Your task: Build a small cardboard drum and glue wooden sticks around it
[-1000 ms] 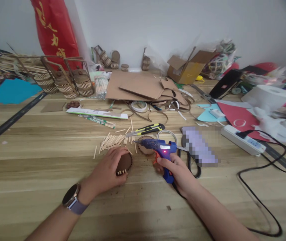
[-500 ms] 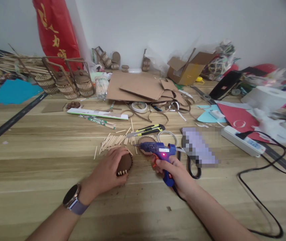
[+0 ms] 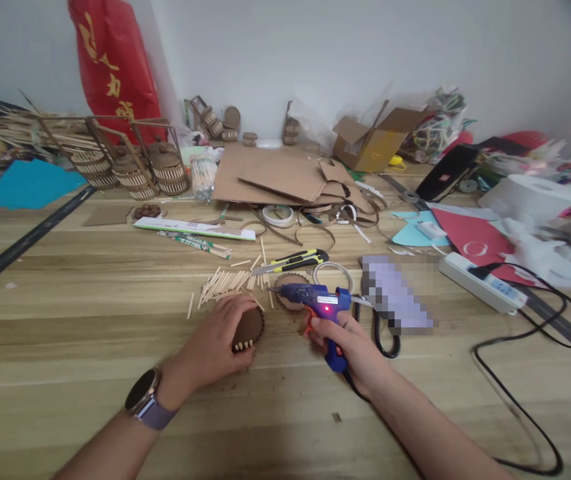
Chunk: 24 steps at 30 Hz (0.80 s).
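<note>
My left hand [image 3: 220, 333] curves around a round brown cardboard disc [image 3: 249, 328] and grips its edge. Several short pale sticks stand along the near rim of that disc. In my right hand [image 3: 348, 340] is a blue hot glue gun [image 3: 310, 295] with an orange trigger and a lit red light. Its nozzle points left, just beyond the disc and apart from it. A second cardboard disc [image 3: 288, 292] lies partly behind the glue gun. Close to both hands, a pile of short wooden sticks [image 3: 225, 281] is spread on the wooden table [image 3: 205, 420].
A yellow-and-black utility knife [image 3: 293, 261] lies beyond the sticks. Stacked cardboard sheets [image 3: 275, 170] fill the middle back. Small lidded baskets [image 3: 135, 173] stand at back left. A power strip [image 3: 483, 283] with a looping black cable [image 3: 500, 380] lies on the right.
Both hands keep practically the same positions and grips. The view has shifted very slightly; nothing has been picked up or let go.
</note>
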### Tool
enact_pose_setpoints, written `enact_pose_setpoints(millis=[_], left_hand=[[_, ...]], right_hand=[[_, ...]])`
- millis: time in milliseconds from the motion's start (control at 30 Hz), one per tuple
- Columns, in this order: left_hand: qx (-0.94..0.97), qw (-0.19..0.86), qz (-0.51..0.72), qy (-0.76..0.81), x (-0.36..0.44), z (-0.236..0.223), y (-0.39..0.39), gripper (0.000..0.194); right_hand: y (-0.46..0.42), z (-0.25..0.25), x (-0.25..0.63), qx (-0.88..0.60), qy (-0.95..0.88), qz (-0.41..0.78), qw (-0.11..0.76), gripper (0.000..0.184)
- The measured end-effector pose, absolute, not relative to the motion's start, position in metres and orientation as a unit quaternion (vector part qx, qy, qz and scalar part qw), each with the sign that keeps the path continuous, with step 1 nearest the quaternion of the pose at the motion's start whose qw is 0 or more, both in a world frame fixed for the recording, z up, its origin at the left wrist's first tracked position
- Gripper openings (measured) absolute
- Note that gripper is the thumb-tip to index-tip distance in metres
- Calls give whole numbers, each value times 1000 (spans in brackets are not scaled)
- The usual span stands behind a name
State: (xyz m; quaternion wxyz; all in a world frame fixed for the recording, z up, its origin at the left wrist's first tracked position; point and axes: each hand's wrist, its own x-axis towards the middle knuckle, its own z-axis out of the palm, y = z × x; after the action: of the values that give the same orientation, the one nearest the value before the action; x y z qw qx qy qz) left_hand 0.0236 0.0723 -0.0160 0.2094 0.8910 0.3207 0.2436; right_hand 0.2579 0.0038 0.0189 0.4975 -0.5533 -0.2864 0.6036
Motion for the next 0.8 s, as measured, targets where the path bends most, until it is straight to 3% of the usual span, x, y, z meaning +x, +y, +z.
enact_pose_setpoints(millis=[467,800], left_hand=[[897,194,234,322,24,-12,71,60],[904,171,238,311,23,-15,71,61]], right_hand=[[9,7,266,-604,-350,514,499,43],[8,9,260,-567,-362,541,504,42]])
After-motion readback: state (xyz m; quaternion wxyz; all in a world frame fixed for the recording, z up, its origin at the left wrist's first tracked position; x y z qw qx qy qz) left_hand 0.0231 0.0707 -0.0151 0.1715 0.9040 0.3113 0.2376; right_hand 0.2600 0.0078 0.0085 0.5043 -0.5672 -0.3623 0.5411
